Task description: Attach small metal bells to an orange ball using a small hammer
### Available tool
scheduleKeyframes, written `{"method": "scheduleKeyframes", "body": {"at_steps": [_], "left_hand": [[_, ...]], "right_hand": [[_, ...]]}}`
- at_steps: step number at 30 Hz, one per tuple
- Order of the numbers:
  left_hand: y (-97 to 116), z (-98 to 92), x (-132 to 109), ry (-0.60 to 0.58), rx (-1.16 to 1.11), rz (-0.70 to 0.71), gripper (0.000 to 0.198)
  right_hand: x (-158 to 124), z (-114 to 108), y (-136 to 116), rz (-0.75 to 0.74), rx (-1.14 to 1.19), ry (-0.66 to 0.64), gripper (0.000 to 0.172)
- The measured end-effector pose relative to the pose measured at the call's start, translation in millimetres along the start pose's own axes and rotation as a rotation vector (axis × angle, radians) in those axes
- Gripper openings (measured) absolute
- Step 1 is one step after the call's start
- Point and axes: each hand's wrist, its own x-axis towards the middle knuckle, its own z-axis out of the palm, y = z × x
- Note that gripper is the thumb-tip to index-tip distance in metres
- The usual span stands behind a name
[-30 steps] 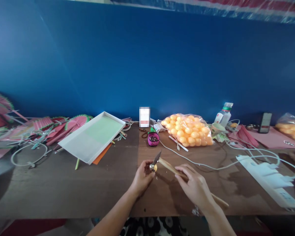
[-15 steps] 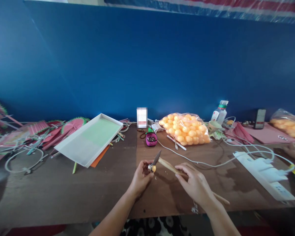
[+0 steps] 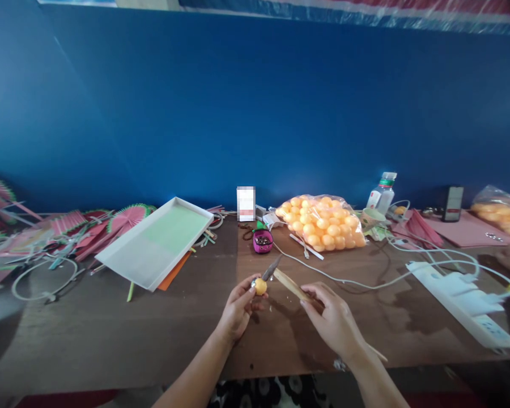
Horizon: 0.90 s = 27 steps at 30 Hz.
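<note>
Between the fingers and thumb of my left hand (image 3: 238,309) is a small orange-yellow ball (image 3: 260,287), with shiny metal bits on its far left side. My right hand (image 3: 334,317) is wrapped round the wooden handle of a hammer (image 3: 291,285), whose tail end sticks out below the wrist. The hammer's dark, pointed metal head is right beside the ball; whether they touch I cannot tell. Beyond the hands, a small purple container (image 3: 262,241) holds many tiny shiny metal pieces.
A clear bag of orange balls (image 3: 323,224) lies at the back, with a white cable (image 3: 344,280) in front. At right is a power strip (image 3: 459,306); at left, a white tray (image 3: 123,271) and pink paper fans (image 3: 127,218). A bottle (image 3: 382,192) stands near the wall.
My left hand has turned the ball, so its plain orange side now faces me and the metal bits have moved to the far side. The hammer has shifted only slightly.
</note>
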Motion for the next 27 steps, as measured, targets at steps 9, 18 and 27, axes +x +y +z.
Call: {"method": "scheduleKeyframes", "body": {"at_steps": [9,18,27], "left_hand": [[-3,0.6,-3,0.016,0.100,0.018,0.045],[-6,1.1,-1,0.063,0.202,0.004,0.047],[-13,-5.5,3,0.076,0.199,0.066,0.047]], "right_hand": [[1,-4,-1,-0.070,-0.007,0.025,0.017],[-1,-15,-18,-0.219,-0.145,0.025,0.017],[-3,-15,-19,-0.269,-0.169,0.035,0.018]]}}
